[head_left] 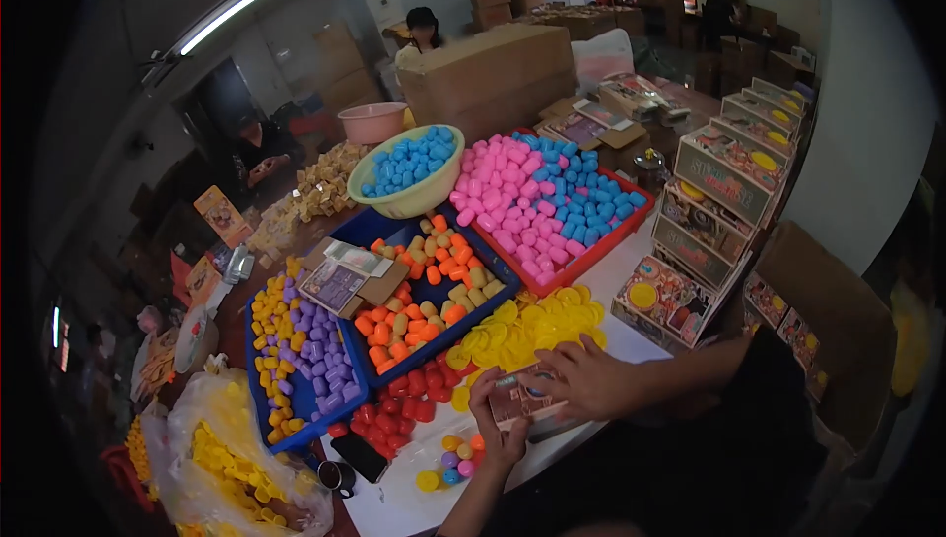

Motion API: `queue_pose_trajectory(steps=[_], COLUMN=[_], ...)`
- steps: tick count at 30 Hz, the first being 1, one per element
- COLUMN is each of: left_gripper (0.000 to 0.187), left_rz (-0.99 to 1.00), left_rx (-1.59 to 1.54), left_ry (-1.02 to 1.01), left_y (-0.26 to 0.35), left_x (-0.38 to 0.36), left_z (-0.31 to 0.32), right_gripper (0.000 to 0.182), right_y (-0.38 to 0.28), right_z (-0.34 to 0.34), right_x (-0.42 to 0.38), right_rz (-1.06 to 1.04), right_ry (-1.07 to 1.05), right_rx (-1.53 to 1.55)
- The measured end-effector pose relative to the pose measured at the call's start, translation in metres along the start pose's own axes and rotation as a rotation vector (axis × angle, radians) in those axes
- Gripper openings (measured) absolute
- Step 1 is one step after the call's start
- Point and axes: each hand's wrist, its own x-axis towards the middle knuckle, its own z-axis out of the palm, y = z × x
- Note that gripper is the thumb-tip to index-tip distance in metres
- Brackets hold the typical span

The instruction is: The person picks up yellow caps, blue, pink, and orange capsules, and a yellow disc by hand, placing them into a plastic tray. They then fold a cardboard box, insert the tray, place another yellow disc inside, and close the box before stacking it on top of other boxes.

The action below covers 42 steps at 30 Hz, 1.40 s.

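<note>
A small printed box (512, 401) is held low over the white tabletop near the front edge. My left hand (499, 427) grips its left side, thumb in front and fingers behind. Over the box's right part lies my right hand (591, 379), fingers spread across its top. Just behind the hands is a pile of yellow discs (532, 325). Red capsules (399, 409) lie to the left. In front of them sits a small group of mixed-colour capsules (459, 458), close to my left wrist.
A blue tray (509, 286) holds orange and tan capsules; a red tray (591, 261) holds pink and blue ones. Printed boxes (670, 301) are stacked at the right. A phone (360, 456) and cup (336, 478) lie front left. Two co-workers (264, 153) (422, 34) sit across the table.
</note>
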Motion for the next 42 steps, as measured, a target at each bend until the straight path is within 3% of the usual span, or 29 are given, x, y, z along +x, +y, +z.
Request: queue_pose_trajectory(steps=[3, 6, 8, 12, 14, 15, 17, 18, 20, 21, 23, 24, 26, 27, 29, 30, 31, 32, 34, 35, 37, 38, 41, 42], left_gripper=[0.065, 0.057, 0.042, 0.033, 0.037, 0.066, 0.094, 0.111, 0.1, 0.095, 0.092, 0.089, 0.09, 0.08, 0.055, 0.044, 0.034, 0.034, 0.03, 0.03, 0.027, 0.027, 0.014, 0.014], left_rz=[0.052, 0.196, 0.368, 0.439, 0.319, 0.192, -0.131, -0.344, -0.531, -0.579, -0.724, -0.676, -0.708, -0.738, -0.938, -0.871, -0.769, -0.792, -0.133, -0.16, 0.047, 0.025, 0.056, 0.051], left_rx=[-0.07, 0.122, 0.277, 0.317, 0.348, 0.444, 0.065, 0.004, -0.233, -0.217, -0.387, -0.371, -0.397, -0.413, -0.212, -0.192, -0.16, -0.173, 0.347, 0.341, 0.462, 0.466, 0.633, 0.622], left_ry=[0.079, 0.025, -0.176, -0.196, -0.141, -0.12, 0.176, 0.166, 0.036, -0.059, 0.08, 0.143, 0.203, 0.134, -0.144, -0.235, -0.333, -0.273, -0.626, -0.59, -0.718, -0.7, -0.868, -0.865], left_y=[-0.002, -0.01, -0.016, -0.009, -0.007, -0.007, 0.003, -0.002, 0.007, 0.002, 0.002, -0.001, 0.003, 0.004, 0.008, 0.012, 0.011, 0.009, 0.009, 0.009, 0.008, 0.007, 0.006, 0.002], left_x=[0.004, -0.002, -0.001, 0.009, -0.003, -0.011, -0.008, -0.015, -0.014, -0.017, -0.017, -0.015, -0.008, -0.007, -0.011, -0.013, -0.008, -0.004, -0.004, -0.008, -0.01, -0.011, -0.009, -0.012], left_z=[0.009, -0.006, -0.016, -0.022, -0.017, -0.022, -0.022, -0.031, -0.03, -0.03, -0.023, -0.023, -0.024, -0.025, -0.027, -0.027, -0.031, -0.035, -0.042, -0.04, -0.036, -0.032, -0.018, -0.021], right_gripper=[0.076, 0.076, 0.076, 0.074, 0.074, 0.076, 0.08, 0.08, 0.08, 0.077, 0.077, 0.077, 0.083, 0.087, 0.081, 0.075, 0.057, 0.057, 0.052, 0.05, 0.052, 0.052, 0.094, 0.094], right_y=[-0.001, 0.008, 0.009, 0.009, 0.013, 0.022, 0.03, 0.036, 0.048, 0.05, 0.055, 0.055, 0.058, 0.061, 0.084, 0.084, 0.047, 0.054, 0.068, 0.061, 0.036, 0.021, -0.02, -0.028], right_z=[0.004, 0.001, 0.007, -0.004, -0.01, -0.02, -0.056, -0.052, -0.032, -0.022, 0.005, 0.013, 0.028, 0.04, 0.069, 0.078, 0.034, 0.036, 0.041, 0.038, 0.041, 0.047, 0.068, 0.075], right_x=[-0.003, -0.001, -0.004, 0.003, -0.009, -0.013, -0.027, -0.035, -0.056, -0.061, -0.075, -0.084, -0.097, -0.107, -0.137, -0.152, -0.123, -0.125, -0.138, -0.134, -0.123, -0.109, -0.043, -0.031], right_rz=[-0.058, -0.109, -0.158, -0.169, -0.085, -0.052, 0.114, 0.115, 0.189, 0.193, 0.295, 0.327, 0.37, 0.503, 0.553, 0.556, 0.833, 0.821, 0.798, 0.721, 0.558, 0.549, 0.096, 0.1], right_ry=[0.078, 0.064, 0.043, 0.032, -0.021, 0.073, 0.218, 0.195, 0.637, 0.653, 0.727, 0.694, 0.941, 0.96, 0.71, 0.573, 0.48, 0.412, 0.498, 0.54, 0.35, 0.322, -0.077, -0.089], right_rx=[-0.062, 0.002, 0.041, -0.051, -0.05, 0.081, 0.321, 0.32, 0.971, 1.105, 1.244, 1.245, 1.544, 1.551, 1.481, 1.4, 1.153, 1.146, 1.041, 0.882, 0.898, 0.903, 0.279, 0.278])
